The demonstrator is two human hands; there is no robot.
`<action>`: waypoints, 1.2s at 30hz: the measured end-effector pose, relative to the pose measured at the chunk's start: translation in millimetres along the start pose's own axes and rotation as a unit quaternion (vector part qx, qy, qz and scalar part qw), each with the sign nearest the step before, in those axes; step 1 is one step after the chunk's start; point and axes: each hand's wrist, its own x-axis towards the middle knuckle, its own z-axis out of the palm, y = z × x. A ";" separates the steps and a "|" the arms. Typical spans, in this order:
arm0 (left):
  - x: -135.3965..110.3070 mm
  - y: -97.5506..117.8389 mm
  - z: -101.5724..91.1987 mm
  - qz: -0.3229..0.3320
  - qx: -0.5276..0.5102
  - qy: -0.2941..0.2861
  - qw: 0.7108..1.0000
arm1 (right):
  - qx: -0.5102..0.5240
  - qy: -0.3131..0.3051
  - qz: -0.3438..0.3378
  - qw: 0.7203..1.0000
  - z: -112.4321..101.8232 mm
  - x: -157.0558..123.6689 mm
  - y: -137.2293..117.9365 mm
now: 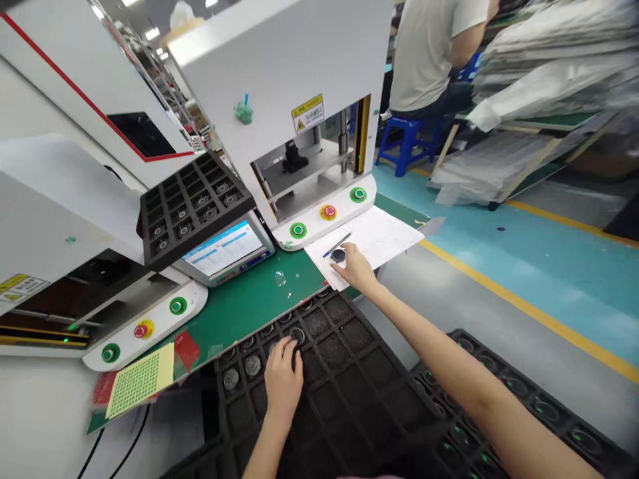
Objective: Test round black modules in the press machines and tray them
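My right hand (pixel 357 267) is over the white papers on the green bench, thumb and fingers closed around the edge of a small round black part (pixel 338 255). A pen (pixel 337 245) lies on the papers just beyond it. Lower and to the left, my left hand (pixel 283 376) reaches into a black compartment tray (pixel 349 392). Its fingertips are closed at the rim of a round dark part with a clear-looking ring (pixel 297 334); the fingers partly cover it. More round parts (pixel 252 364) sit in the tray's far-left compartments.
A press machine (pixel 319 159) with green and red buttons stands ahead, a second one (pixel 144 326) at left. Between them, a black tray (pixel 194 206) rests above a screen (pixel 224 249). Another filled tray (pixel 519 386) is low at right. A person (pixel 424 60) sits on a blue stool.
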 end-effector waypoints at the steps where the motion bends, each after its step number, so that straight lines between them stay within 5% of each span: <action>1: -3.6 -0.5 -3.6 0.000 -0.001 0.011 1.000 | -0.009 0.002 0.019 1.000 0.2 12.5 -5.0; 7: -24.9 -12.3 -25.1 -0.037 -0.028 0.050 0.998 | 0.031 0.001 0.081 0.996 8.8 26.7 -33.4; 11: -19.8 -1.4 -42.2 -0.147 -0.225 0.006 0.963 | 0.147 -0.079 0.040 0.985 5.6 -6.9 -55.5; 13: -11.7 16.3 -52.5 -0.209 -0.377 -0.051 0.901 | 0.221 -0.150 0.004 0.963 4.6 -40.7 -71.2; 18: 7.1 62.9 -77.6 -0.263 -0.732 -0.105 0.619 | 0.410 -0.295 -0.061 0.861 -2.3 -133.2 -113.0; 19: 8.3 67.6 -81.4 -0.267 -0.759 -0.101 0.585 | 0.447 -0.305 -0.067 0.838 -5.0 -145.6 -119.2; 21: 7.0 70.9 -87.0 -0.277 -0.774 -0.086 0.564 | 0.483 -0.307 -0.075 0.817 -11.0 -162.0 -128.0; 23: 1.7 68.4 -90.8 -0.274 -0.754 -0.053 0.594 | 0.468 -0.298 -0.086 0.828 -17.0 -169.7 -133.6; 29: -16.1 60.2 -105.7 -0.191 -0.570 0.064 0.797 | 0.384 -0.126 -0.117 0.907 -28.3 -179.8 -151.9; 36: -22.6 61.2 -123.0 -0.074 -0.410 0.084 0.905 | 0.318 -0.101 -0.162 0.929 -35.2 -187.5 -161.2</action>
